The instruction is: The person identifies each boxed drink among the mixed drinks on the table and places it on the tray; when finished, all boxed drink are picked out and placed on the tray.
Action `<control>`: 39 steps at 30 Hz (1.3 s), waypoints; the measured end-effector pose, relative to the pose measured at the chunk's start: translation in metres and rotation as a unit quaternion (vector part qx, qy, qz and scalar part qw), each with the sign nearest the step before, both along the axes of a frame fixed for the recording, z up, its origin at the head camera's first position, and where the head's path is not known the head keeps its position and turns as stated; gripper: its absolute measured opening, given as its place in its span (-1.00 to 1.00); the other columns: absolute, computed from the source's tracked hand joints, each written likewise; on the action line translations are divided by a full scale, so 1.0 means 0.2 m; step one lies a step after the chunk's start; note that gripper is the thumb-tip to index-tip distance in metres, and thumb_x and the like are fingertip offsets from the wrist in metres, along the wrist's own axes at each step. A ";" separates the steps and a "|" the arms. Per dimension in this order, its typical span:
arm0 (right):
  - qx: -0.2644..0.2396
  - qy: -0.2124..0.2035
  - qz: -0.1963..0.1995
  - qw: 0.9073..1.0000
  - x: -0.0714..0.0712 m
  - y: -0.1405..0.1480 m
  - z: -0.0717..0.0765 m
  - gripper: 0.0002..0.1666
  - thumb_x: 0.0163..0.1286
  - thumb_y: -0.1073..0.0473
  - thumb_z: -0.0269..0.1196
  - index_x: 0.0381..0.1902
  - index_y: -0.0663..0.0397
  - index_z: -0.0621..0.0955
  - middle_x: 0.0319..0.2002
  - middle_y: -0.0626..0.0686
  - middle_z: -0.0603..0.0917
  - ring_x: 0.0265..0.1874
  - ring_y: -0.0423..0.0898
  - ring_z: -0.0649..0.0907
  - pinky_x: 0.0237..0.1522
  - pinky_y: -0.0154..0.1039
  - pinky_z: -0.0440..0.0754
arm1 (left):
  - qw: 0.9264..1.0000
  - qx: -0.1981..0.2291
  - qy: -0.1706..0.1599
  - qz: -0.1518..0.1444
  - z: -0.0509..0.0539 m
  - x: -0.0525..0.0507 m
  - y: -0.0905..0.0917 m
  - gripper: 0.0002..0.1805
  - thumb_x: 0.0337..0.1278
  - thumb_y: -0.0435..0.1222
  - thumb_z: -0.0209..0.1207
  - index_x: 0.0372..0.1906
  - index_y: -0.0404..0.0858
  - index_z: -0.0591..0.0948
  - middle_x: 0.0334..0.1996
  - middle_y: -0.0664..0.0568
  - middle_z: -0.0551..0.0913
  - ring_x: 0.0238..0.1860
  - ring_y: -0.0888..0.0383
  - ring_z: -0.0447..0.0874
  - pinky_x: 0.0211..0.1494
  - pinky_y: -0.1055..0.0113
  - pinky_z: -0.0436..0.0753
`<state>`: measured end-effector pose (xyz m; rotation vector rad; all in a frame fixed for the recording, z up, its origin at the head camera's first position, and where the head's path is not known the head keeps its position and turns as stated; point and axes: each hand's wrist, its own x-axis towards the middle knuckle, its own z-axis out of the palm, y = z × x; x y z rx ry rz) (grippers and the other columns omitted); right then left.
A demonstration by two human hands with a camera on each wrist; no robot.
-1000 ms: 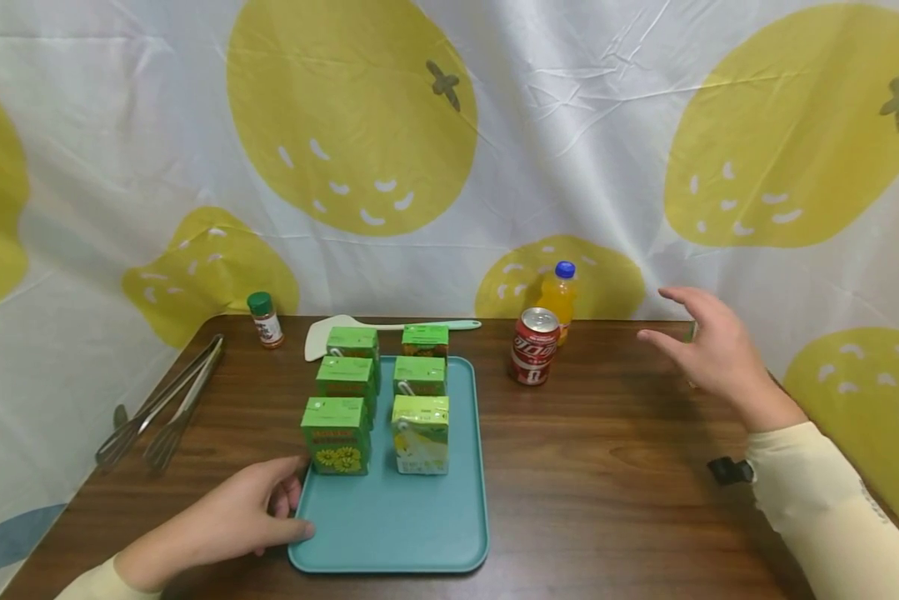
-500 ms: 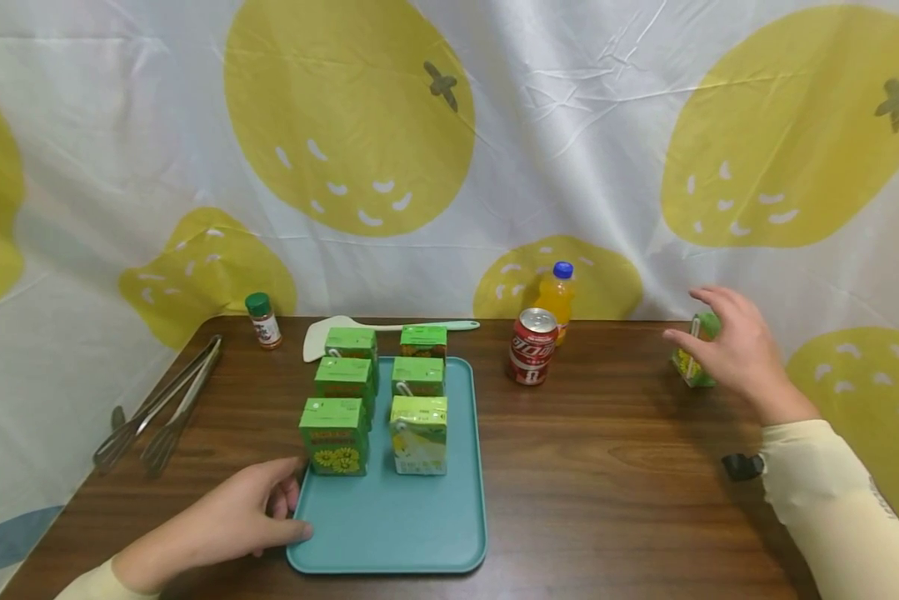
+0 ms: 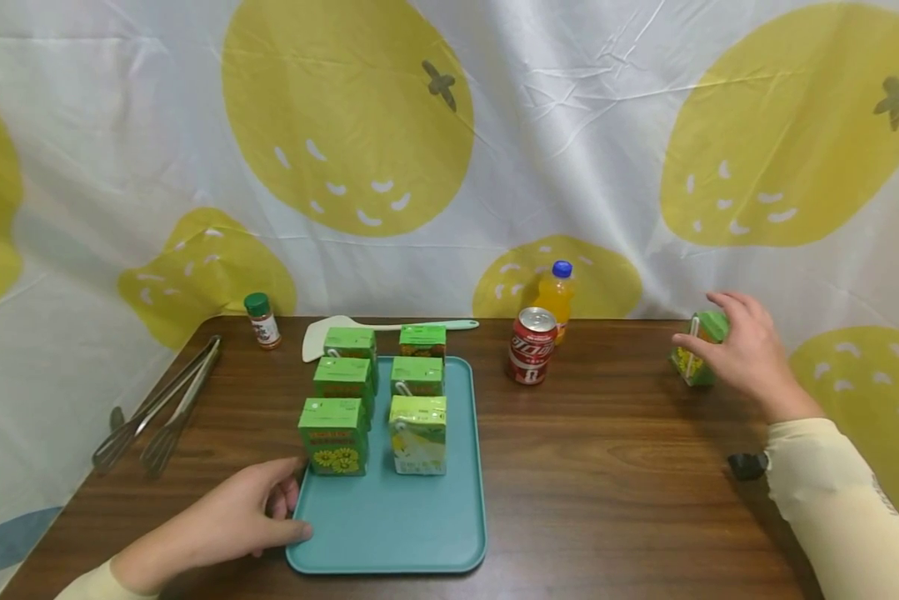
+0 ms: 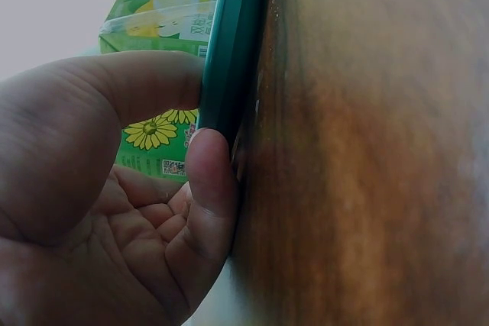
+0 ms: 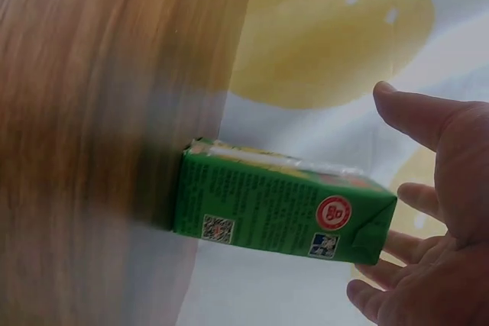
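On the table's left part my left hand (image 3: pixel 242 508) pinches the near left edge of the teal tray (image 3: pixel 389 533). In the left wrist view its thumb lies over the tray rim (image 4: pixel 233 51) and the other fingers are curled beneath. Two rows of green drink cartons stand on the tray, including a front left one with yellow flowers (image 3: pixel 335 446) and a yellow-green one (image 3: pixel 419 442). At the far right my right hand (image 3: pixel 749 358) is spread beside a lone green drink carton (image 5: pixel 283 208) standing upright. Thumb and carton are apart; finger contact at its far side cannot be told.
A red soda can (image 3: pixel 533 348) and an orange drink bottle (image 3: pixel 557 296) stand right of the tray. Behind it lies a pale green spatula (image 3: pixel 337 333). To the left are a spice jar (image 3: pixel 262 321) and metal tongs (image 3: pixel 182 400). A patterned curtain (image 3: pixel 569 167) hangs behind.
My right hand has moved right and slightly down, coming alongside the lone carton, which it mostly hid before. The left hand keeps its hold on the tray.
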<state>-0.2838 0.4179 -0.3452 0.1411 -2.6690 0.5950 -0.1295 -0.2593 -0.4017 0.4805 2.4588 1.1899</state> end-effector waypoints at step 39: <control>-0.054 -0.089 -0.040 0.994 -0.03 0.13 -0.10 0.10 0.57 -0.25 0.42 0.60 0.50 0.28 0.18 0.50 0.56 0.05 0.41 0.58 -0.11 0.08 0.54 | 1.000 0.003 -0.002 0.000 0.00 0.00 0.00 -0.50 0.23 -0.22 0.59 0.02 -0.38 0.55 -0.36 -0.01 0.61 -0.54 0.17 0.61 -0.64 0.25 0.68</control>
